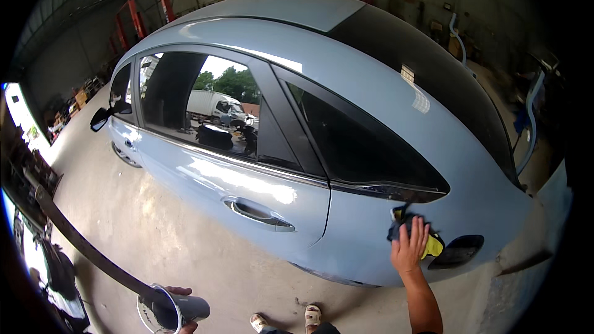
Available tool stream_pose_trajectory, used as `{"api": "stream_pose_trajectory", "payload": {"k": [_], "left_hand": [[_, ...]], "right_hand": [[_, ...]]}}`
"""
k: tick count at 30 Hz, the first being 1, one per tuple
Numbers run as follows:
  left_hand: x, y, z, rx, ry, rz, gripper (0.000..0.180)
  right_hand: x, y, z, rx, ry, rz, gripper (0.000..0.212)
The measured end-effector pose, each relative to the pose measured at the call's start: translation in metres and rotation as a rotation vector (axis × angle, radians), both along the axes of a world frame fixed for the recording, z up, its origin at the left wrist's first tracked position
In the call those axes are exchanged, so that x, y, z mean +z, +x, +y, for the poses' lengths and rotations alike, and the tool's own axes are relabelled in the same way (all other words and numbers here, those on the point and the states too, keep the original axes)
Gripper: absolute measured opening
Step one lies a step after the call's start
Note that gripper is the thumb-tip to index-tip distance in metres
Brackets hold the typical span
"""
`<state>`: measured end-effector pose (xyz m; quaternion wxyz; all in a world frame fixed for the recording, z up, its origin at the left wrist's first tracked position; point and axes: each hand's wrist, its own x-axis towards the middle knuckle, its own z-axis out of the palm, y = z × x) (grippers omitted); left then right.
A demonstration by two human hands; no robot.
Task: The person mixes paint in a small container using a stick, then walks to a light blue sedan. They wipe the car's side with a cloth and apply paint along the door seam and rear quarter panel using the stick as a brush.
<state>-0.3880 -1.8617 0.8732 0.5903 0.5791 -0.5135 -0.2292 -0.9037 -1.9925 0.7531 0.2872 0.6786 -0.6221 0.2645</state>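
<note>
My right hand (409,246) lies over a dark-blue and yellow cloth (434,245), pressing it to the rear side panel of a light-blue car (359,229). The cloth sits below the rear side window (365,139), just left of a dark fuel-filler opening (456,252). At the lower left, my left hand (179,292) is wrapped around a grey cylindrical cup (197,308) with a pale rim. Its mouth looks dark inside. A long dark pole or hose (93,248) runs from the left to the cup's mouth; whether it goes in or passes behind, I cannot tell.
The car's rear door handle (257,213) and wing mirror (99,119) stick out to the left. Red lift posts (129,23) stand at the back left. Blue hoses (531,120) hang on the right. My sandalled feet (313,315) are on the concrete floor.
</note>
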Motion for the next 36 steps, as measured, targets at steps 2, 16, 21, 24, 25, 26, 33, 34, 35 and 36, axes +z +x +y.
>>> {"api": "stream_pose_trajectory", "payload": {"k": [2, 16, 21, 24, 25, 26, 33, 34, 35, 36], "left_hand": [[-0.001, -0.003, 0.004, 0.016, 0.008, 0.021, 0.088], [-0.021, 0.047, 0.074, 0.175, 0.063, -0.218, 0.089], [-0.072, 0.056, 0.083, 0.17, -0.177, 0.067, 0.085], [-0.073, 0.052, 0.079, 0.166, -0.202, 0.172, 0.088], [-0.055, 0.034, 0.07, 0.19, -0.192, 0.254, 0.083], [-0.045, 0.024, 0.066, 0.215, -0.182, 0.332, 0.078], [-0.062, 0.036, 0.078, 0.159, -0.14, 0.211, 0.092], [-0.066, 0.038, 0.079, 0.167, -0.169, 0.192, 0.095], [-0.076, 0.043, 0.084, 0.183, -0.168, 0.165, 0.094], [-0.089, 0.052, 0.09, 0.205, -0.168, 0.133, 0.093]], "right_hand": [[-0.016, 0.011, -0.004, 0.213, 0.092, 0.22, 0.048], [-0.1, 0.281, -0.128, 0.767, 0.361, 0.985, 0.056], [-0.067, 0.197, -0.076, 0.842, 0.756, 0.888, 0.058], [-0.069, 0.109, -0.026, 0.764, 0.901, 0.72, 0.061], [-0.071, 0.077, -0.01, 0.761, 0.898, 0.614, 0.059], [-0.068, 0.047, 0.005, 0.76, 0.891, 0.504, 0.058], [-0.005, 0.022, -0.002, 0.562, 0.395, 0.562, 0.05], [0.012, 0.052, -0.019, 0.545, 0.339, 0.498, 0.052], [0.022, 0.079, -0.039, 0.542, 0.332, 0.365, 0.055], [0.028, 0.107, -0.063, 0.545, 0.321, 0.228, 0.058]]}}
